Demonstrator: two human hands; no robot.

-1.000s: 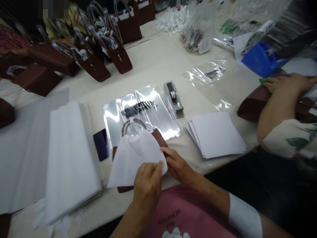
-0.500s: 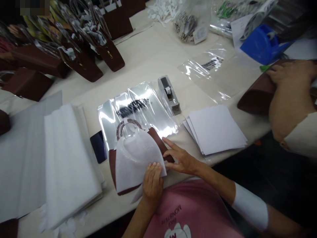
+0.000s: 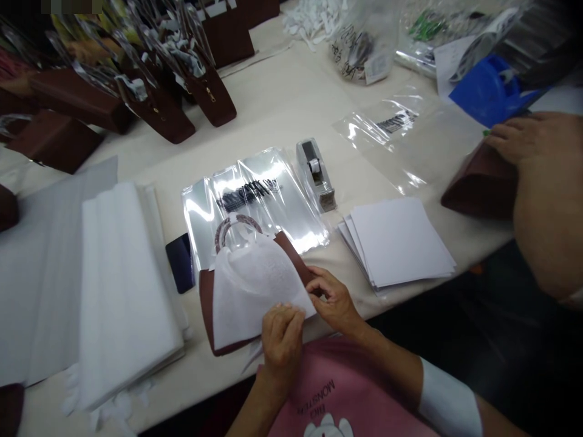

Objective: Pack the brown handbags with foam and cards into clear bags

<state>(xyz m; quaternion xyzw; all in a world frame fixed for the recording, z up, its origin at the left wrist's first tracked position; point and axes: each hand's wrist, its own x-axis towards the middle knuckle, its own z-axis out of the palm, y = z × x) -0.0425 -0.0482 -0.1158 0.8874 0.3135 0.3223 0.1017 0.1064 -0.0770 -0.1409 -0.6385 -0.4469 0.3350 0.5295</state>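
Note:
A brown handbag (image 3: 206, 303) with ring-shaped wrapped handles (image 3: 223, 229) lies in front of me, its front mostly covered by a thin white wrapping sheet (image 3: 255, 291). My left hand (image 3: 281, 340) is closed at the sheet's lower edge, fingers bent together on it. At the bag's right side my right hand (image 3: 334, 300) is curled, with thumb and fingertips pinching near the sheet's right corner. Beneath the top of the bag is a stack of shiny clear plastic bags (image 3: 291, 206) with black print.
Left are a pile of white sheets (image 3: 122, 291) and a dark phone (image 3: 180, 262). A tape dispenser (image 3: 315, 173) and white paper stack (image 3: 401, 243) lie right. A co-worker's hand (image 3: 523, 136) rests on another brown bag (image 3: 483, 182). Several brown bags (image 3: 214, 100) stand far left.
My right hand's fingers were spread beside the bag and are now curled in at the sheet's edge. The sheet's right corner has shifted outward. My left hand's fingers have bent more.

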